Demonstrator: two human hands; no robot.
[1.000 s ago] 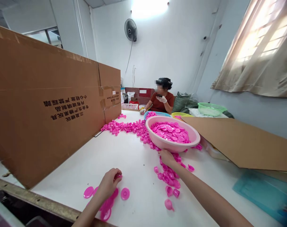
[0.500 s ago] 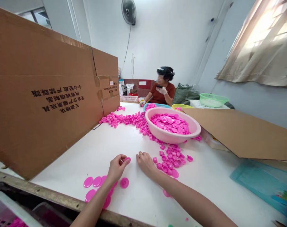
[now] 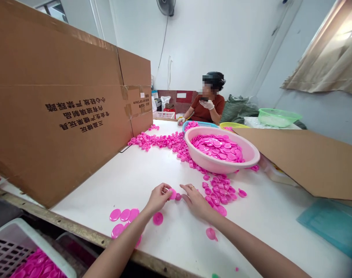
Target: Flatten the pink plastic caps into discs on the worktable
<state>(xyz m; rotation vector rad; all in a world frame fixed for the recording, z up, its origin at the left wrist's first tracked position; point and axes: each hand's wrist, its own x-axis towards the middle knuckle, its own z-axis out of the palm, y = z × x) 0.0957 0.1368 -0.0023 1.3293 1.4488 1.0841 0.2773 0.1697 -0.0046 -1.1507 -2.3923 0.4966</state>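
Observation:
My left hand (image 3: 160, 197) pinches a flat pink plastic disc (image 3: 172, 194) between thumb and fingers, just above the white table. A small pink plastic cup (image 3: 178, 197) is beside the disc, between my two hands; whether it touches the disc I cannot tell. My right hand (image 3: 196, 201) is at the cup's right with thumb and index finger apart, nothing visible between them. Near my left forearm lie several loose pink discs (image 3: 115, 215), and one round pink piece (image 3: 157, 219) sits apart from them. A pile of small pink cups (image 3: 220, 189) lies right of my right hand.
A pink basin (image 3: 222, 166) full of discs stands on the table (image 3: 152, 166), with more cups behind it. A tall cardboard box (image 3: 77, 154) walls the left side; a cardboard flap (image 3: 303, 154) juts in from the right. Across the table sits a gloved person (image 3: 207, 108).
My right hand has opened its fingers, and a small pink cup now shows between my hands. The disc in my left hand has turned its flat face toward me. The view has shifted slightly.

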